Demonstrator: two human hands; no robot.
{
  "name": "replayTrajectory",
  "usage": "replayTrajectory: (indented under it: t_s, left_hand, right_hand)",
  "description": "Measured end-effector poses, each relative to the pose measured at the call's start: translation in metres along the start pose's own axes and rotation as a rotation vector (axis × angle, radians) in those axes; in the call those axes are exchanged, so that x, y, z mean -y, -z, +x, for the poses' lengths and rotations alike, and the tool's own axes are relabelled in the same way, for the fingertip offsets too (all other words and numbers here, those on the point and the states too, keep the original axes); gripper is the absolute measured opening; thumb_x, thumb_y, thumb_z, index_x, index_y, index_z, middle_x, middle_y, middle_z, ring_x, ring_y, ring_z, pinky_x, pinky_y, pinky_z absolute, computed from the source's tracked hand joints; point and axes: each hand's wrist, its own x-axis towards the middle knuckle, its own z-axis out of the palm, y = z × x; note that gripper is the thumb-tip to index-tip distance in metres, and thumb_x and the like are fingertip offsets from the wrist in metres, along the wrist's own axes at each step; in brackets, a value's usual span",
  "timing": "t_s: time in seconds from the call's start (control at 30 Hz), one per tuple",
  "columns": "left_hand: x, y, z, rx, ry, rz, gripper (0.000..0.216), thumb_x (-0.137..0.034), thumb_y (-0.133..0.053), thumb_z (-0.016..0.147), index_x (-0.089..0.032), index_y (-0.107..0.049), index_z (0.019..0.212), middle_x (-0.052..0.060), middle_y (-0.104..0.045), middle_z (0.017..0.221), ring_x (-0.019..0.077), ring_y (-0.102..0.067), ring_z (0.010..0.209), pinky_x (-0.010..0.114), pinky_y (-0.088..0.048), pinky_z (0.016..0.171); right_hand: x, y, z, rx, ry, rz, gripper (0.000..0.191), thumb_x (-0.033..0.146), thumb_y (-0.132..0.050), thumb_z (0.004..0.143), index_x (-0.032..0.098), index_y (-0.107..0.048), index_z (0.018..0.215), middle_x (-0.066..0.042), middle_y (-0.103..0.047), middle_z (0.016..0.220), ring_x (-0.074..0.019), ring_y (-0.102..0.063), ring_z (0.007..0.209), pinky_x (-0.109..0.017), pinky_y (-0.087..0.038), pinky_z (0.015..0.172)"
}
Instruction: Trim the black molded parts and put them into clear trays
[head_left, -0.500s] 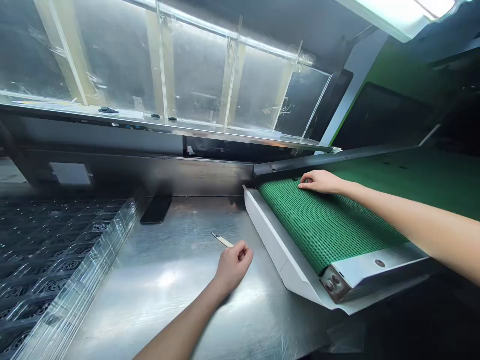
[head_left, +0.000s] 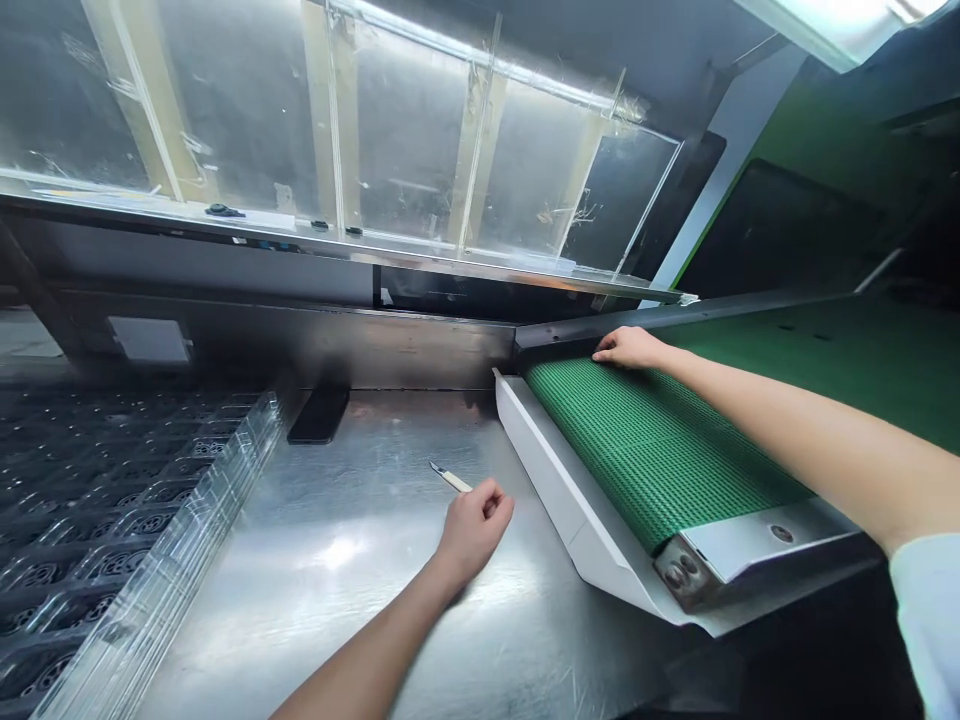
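My right hand reaches to the far edge of the green conveyor belt. Its fingers are drawn together against the belt, and whatever is between the fingertips is hidden. My left hand is held curled over the metal table, its palm side hidden. Just beyond its knuckles lies a small craft knife with a pale handle and its blade pointing away to the left. The handle's near end runs behind the hand, and I cannot tell whether the two touch.
Clear plastic trays with dark round parts are stacked on the left. A black phone lies beside them. A white sheet guard borders the belt. Above the back wall runs a ledge with small dark pieces on it.
My right hand has moved slightly toward the belt's far edge, over a small dark piece visible there before. My left hand keeps its curl beside the knife. The view has shifted a little.
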Motion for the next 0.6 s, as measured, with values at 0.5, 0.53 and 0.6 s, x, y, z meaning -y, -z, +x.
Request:
replayTrajectory:
  t_s: [0.5, 0.53, 0.6]
  left_hand:
    - [0.006, 0.005, 0.013, 0.057, 0.26, -0.955, 0.069, -0.081, -0.066, 0.078, -0.018, -0.057, 0.105, -0.001, -0.06, 0.067, 0.0065, -0.027, 0.038, 0.022, -0.011, 0.042]
    - [0.005, 0.005, 0.011, 0.088, 0.284, -1.031, 0.068, -0.08, -0.066, 0.08, -0.018, -0.055, 0.108, 0.002, -0.065, 0.075, 0.0059, -0.028, 0.038, 0.022, -0.011, 0.041]
    - [0.003, 0.006, 0.008, 0.121, 0.326, -1.118, 0.056, -0.071, -0.065, 0.086, -0.019, -0.053, 0.103, 0.006, -0.069, 0.083, 0.0057, -0.031, 0.037, 0.021, -0.014, 0.04]
  right_hand:
    - [0.145, -0.022, -0.117, 0.146, 0.743, -0.04, 0.01, 0.02, -0.076, 0.091, 0.022, -0.073, 0.101, 0.007, -0.073, 0.097, -0.0127, -0.059, 0.086, -0.021, -0.035, 0.071]
    - [0.161, -0.034, -0.128, 0.192, 0.839, -0.047, 0.011, 0.023, -0.078, 0.091, 0.024, -0.074, 0.101, 0.007, -0.073, 0.098, -0.013, -0.06, 0.087, -0.023, -0.034, 0.067]
    - [0.184, -0.054, -0.146, 0.241, 1.087, -0.182, 0.009, 0.023, -0.073, 0.095, 0.025, -0.073, 0.104, 0.005, -0.073, 0.104, -0.0142, -0.061, 0.084, -0.027, -0.029, 0.06]
